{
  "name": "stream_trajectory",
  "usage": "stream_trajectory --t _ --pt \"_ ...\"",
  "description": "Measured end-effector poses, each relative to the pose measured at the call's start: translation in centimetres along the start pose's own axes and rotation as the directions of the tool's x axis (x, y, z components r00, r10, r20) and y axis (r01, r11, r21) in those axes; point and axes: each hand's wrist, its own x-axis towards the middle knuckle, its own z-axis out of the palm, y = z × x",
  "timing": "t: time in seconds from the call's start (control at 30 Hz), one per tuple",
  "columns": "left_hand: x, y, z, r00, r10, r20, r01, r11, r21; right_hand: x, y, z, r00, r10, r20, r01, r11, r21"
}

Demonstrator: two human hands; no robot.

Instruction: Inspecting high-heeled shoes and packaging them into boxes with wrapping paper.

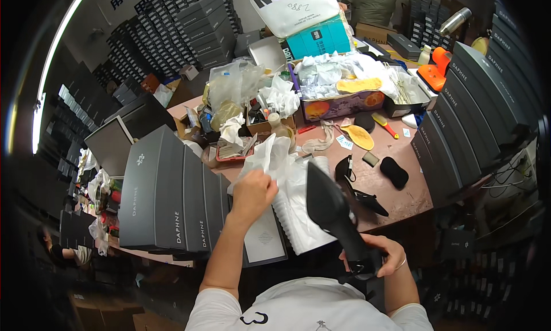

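Observation:
My right hand [391,252] grips a black pointed shoe [326,198] by its heel end, with the dark sole turned up and the toe pointing away from me. My left hand [255,196] is closed at the edge of crumpled white tissue paper [268,157], which sticks up beyond the knuckles. Under the shoe's toe, more white wrapping [301,219] lies spread over a flat grey box part [264,242]. Right of the wrapping, black strapped footwear [368,202] rests on the pink table [410,200].
Dark shoe boxes are stacked at the left [150,187] and at the right [459,124]. A purple carton [344,104] of white cloths stands at the back. A black pad [394,173], a yellow insole [360,137] and a red-and-yellow handled tool [385,125] lie on the table.

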Motion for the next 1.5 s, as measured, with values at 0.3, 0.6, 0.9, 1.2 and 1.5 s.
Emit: stream_trajectory --t 0.3,0.6,0.9,1.2,1.5 --pt "-13.0 1.7 -6.2 0.999 0.031 0.043 -0.026 0.992 -0.122 8.1 5.3 -0.2 0.969 0.106 -0.223 -0.187 0.906 -0.381" --pt "-10.2 1.4 -1.3 0.925 -0.220 -0.309 0.154 0.962 -0.226 2.6 10.6 2.0 0.980 0.049 -0.191 0.042 0.893 0.447" --pt "-8.2 7.5 -3.5 0.929 0.367 0.044 -0.327 0.871 -0.367 0.5 7.6 2.4 0.979 -0.060 -0.194 0.112 0.956 0.270" --pt "-11.1 11.8 -3.3 0.792 0.610 0.035 -0.556 0.743 -0.371 5.9 7.8 5.7 0.781 -0.325 -0.533 -0.185 0.695 -0.695" --pt "-12.1 12.3 -1.7 0.667 0.744 -0.033 -0.652 0.562 -0.510 5.3 11.8 1.6 0.700 -0.513 -0.496 0.000 0.695 -0.719"
